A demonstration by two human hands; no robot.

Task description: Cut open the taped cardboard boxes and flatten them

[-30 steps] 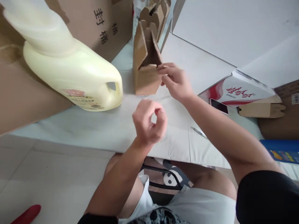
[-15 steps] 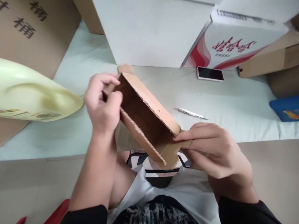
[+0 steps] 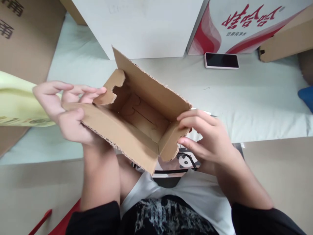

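A small brown cardboard box (image 3: 144,120) is held up between my hands, tilted, with its open top and spread flaps toward me. Its inner floor shows interlocking cut tabs. My left hand (image 3: 70,112) grips the left end, the thumb on the near long flap and the fingers at the notched end flap. My right hand (image 3: 205,133) pinches the right end flap between fingers and thumb. Behind the right fingers, a slim white pen-like craft knife (image 3: 207,113) lies mostly hidden on the cloth.
A phone (image 3: 221,61) lies before a white and red carton (image 3: 234,29). A large white box (image 3: 146,32) stands behind. Left are a yellow jug-like container (image 3: 22,101) and a big brown carton (image 3: 31,42). A blue object (image 3: 306,98) sits far right.
The long flaps of the box have swung outward, opening the top wider. My left hand has moved left onto the near flap. The view has shifted slightly.
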